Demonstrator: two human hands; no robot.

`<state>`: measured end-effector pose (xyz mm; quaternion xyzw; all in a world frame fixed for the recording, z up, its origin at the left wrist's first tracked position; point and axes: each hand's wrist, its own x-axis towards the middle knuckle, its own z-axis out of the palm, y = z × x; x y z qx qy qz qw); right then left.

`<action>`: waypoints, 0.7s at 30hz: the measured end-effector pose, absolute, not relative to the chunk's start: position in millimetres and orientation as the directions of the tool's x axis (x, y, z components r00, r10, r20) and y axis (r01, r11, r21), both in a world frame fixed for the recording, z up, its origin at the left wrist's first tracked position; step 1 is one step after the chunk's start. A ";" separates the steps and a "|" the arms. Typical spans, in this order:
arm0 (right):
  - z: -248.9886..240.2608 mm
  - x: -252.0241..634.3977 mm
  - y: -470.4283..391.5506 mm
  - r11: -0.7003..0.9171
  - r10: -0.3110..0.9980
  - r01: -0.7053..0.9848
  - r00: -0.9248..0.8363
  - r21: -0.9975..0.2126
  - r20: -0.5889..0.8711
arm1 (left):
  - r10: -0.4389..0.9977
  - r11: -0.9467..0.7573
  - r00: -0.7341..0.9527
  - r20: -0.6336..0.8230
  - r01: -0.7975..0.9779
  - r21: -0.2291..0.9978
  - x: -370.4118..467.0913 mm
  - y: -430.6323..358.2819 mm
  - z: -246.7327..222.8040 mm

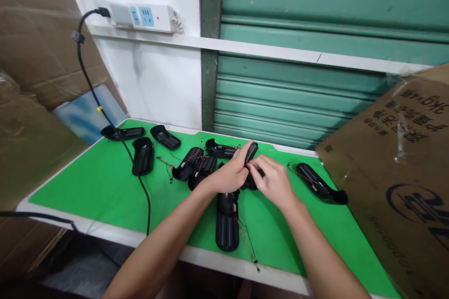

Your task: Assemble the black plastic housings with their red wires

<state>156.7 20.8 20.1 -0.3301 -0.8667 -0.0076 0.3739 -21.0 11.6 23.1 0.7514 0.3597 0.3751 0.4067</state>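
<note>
My left hand [231, 172] is closed around a black plastic housing [251, 152], whose rounded end sticks up past the fingers. Against its near side, my right hand [271, 178] has its thumb and fingertips pinched together; what they grip is too small to make out. Below the hands lies another black housing [227, 229] with thin red and black wires [247, 238] trailing toward the table's front edge. Left of my hands, several similar wired housings [189, 163] lie close together. One more wired housing [317, 183] rests to the right.
Unwired-looking black shells [143, 156] lie at the table's left. A black cable [131, 154] hangs from the wall power strip [147, 16] across the green tabletop [87, 191]. Cardboard [396, 168] leans along the right side, and a green shutter [298, 93] stands behind.
</note>
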 end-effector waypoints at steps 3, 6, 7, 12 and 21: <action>24.2 158.3 20.1 0.778 0.588 0.555 -0.475 -0.295 0.655 | 0.853 -0.389 0.441 0.281 0.178 0.904 -21.1 11.6 27.3; 29.9 159.8 17.5 0.746 0.644 0.508 -0.386 -0.431 0.660 | 0.890 -0.295 0.392 0.234 0.102 0.950 -20.4 13.3 32.7; 31.7 160.1 16.3 0.729 0.669 0.476 -0.340 -0.493 0.661 | 0.905 -0.257 0.371 0.210 0.083 0.963 -19.9 13.8 34.3; 36.5 160.8 12.5 0.681 0.722 0.332 -0.152 -0.653 0.675 | 0.942 -0.146 0.305 0.139 0.002 0.989 -17.7 13.8 36.8; 33.5 162.4 20.2 0.607 0.787 0.239 -0.046 -0.758 0.615 | 0.945 -0.186 0.270 0.184 -0.018 0.982 -18.3 14.6 35.9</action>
